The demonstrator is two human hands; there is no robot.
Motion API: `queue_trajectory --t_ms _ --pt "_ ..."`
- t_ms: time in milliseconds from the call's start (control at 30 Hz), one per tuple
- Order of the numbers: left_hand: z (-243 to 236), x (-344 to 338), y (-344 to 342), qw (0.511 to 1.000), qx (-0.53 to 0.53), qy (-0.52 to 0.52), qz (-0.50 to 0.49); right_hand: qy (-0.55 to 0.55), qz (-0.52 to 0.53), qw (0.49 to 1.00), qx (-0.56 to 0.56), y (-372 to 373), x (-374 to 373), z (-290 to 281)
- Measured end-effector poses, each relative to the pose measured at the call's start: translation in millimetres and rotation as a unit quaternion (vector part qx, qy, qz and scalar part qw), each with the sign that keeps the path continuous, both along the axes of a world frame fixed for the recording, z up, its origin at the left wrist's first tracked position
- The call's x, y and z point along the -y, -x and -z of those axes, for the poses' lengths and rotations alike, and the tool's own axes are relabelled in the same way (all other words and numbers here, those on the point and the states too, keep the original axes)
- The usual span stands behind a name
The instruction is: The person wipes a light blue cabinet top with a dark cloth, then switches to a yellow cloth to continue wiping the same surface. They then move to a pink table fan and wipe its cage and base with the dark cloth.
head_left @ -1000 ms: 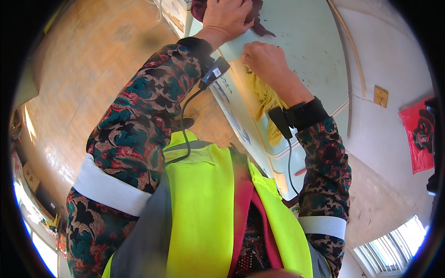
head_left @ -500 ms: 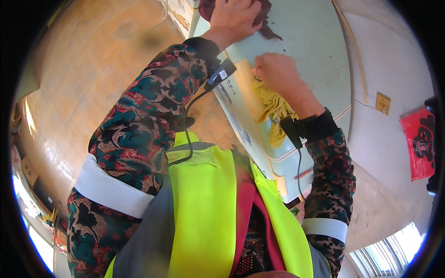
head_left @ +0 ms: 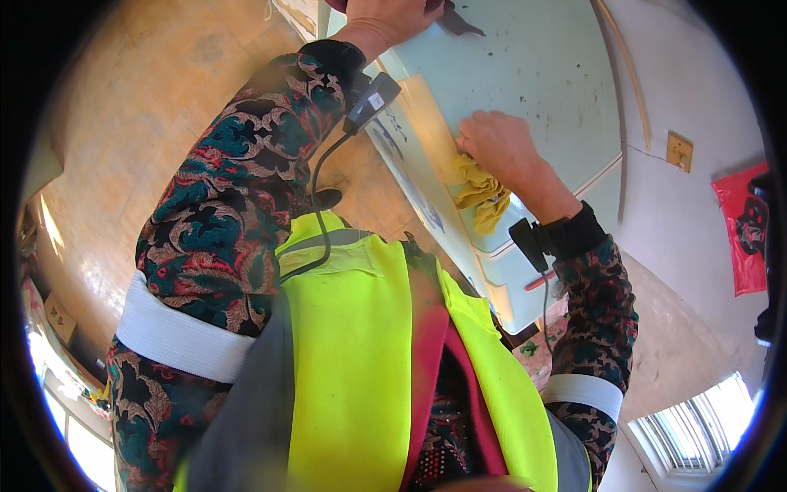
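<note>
my left hand (head_left: 389, 18), partly cut off by the upper edge, is on a dark maroon cloth (head_left: 461, 20) over the pale green surface (head_left: 537, 70). my right hand (head_left: 504, 149) is curled around the yellow cloth (head_left: 484, 197), which hangs bunched below my fingers near the surface's tan edge.

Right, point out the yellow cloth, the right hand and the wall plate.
Yellow cloth (head_left: 482, 195): head view, on its crumpled middle.
Right hand (head_left: 502, 144): head view, on the back of the hand.
Wall plate (head_left: 680, 151): head view, on its tan face.
</note>
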State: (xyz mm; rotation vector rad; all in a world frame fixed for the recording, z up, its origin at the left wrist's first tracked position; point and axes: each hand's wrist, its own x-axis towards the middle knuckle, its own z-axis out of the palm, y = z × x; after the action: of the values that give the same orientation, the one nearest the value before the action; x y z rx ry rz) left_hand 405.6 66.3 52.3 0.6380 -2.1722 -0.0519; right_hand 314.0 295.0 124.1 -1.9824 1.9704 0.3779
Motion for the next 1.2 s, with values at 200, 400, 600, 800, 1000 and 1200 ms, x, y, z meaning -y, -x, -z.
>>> queue_trajectory --t_ms 200,400,600,800,1000,1200 --pt "-2.1 -0.3 -1.2 1.0 0.01 -0.008 -0.001 0.089 -0.019 0.996 0.016 -3.3 20.8 8.4" --pt "0.3 -2.1 -1.8 1.0 0.001 0.003 -0.002 0.062 -0.009 0.998 0.011 -10.4 -1.0 -0.2" --pt "0.1 -2.1 -0.4 1.0 0.023 -0.016 -0.003 0.091 0.008 0.996 0.007 -4.9 13.5 13.0" --pt "1.9 -4.7 2.1 1.0 0.024 -0.001 -0.019 0.055 0.021 0.998 0.012 -10.6 -14.5 1.3" --pt "1.3 -2.1 22.9 0.999 0.036 -0.009 -0.002 0.156 0.001 0.988 0.001 19.3 26.6 35.3" --pt "3.7 -0.1 36.9 0.999 0.046 -0.016 0.005 0.019 0.021 1.0 0.003 26.1 -64.6 9.1"
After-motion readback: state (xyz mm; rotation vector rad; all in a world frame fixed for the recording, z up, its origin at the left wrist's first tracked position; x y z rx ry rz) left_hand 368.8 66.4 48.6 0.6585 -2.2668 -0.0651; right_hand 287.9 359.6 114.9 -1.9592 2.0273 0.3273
